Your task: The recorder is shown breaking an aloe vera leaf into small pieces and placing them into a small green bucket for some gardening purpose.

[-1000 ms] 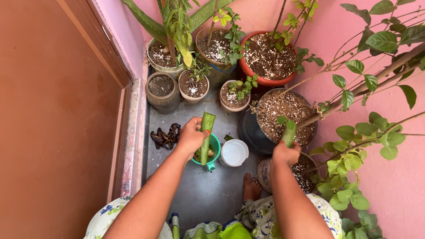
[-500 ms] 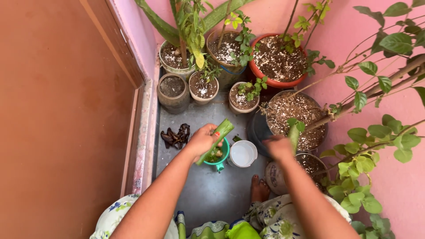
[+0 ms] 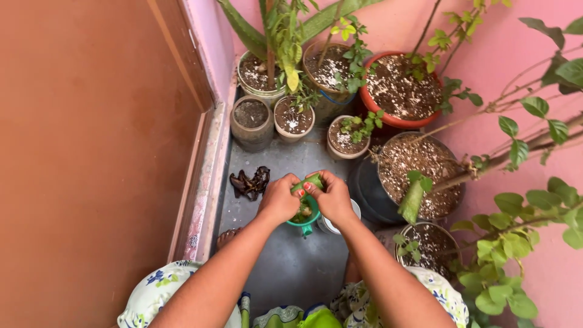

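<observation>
Green aloe piece (image 3: 306, 182) sits gripped between left hand (image 3: 279, 199) and right hand (image 3: 333, 197), both clenched on it directly above the teal cup (image 3: 303, 217); snapping it goes best with thumbs close together, over the cup. At 3 o'clock a white container (image 3: 353, 209) lies mostly hidden; the cup's contents are unclear

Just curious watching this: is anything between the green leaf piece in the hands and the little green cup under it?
Nothing visible. Both the left hand and right hand grip the aloe leaf piece directly above the green cup, with only open air between them.
</observation>
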